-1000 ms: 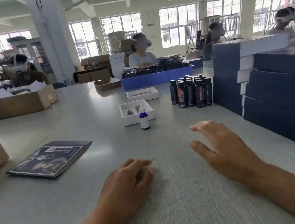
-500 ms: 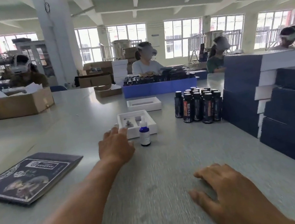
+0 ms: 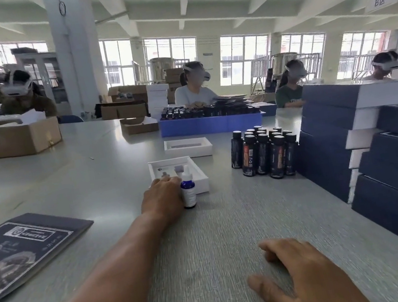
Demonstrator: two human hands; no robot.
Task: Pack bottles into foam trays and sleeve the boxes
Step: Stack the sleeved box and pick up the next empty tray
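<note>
The left hand [image 3: 163, 198] is laid with curled fingers on the near edge of the white foam tray [image 3: 198, 177], just beside the blue dropper bottle [image 3: 188, 192], while the right hand [image 3: 305, 276] is spread flat on the table [image 3: 208, 242], holding nothing

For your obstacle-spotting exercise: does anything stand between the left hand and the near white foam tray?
Nothing visible does. The left hand already reaches the near edge of the white foam tray. The small blue dropper bottle stands just beside the hand, to its right, not in its path.
</note>
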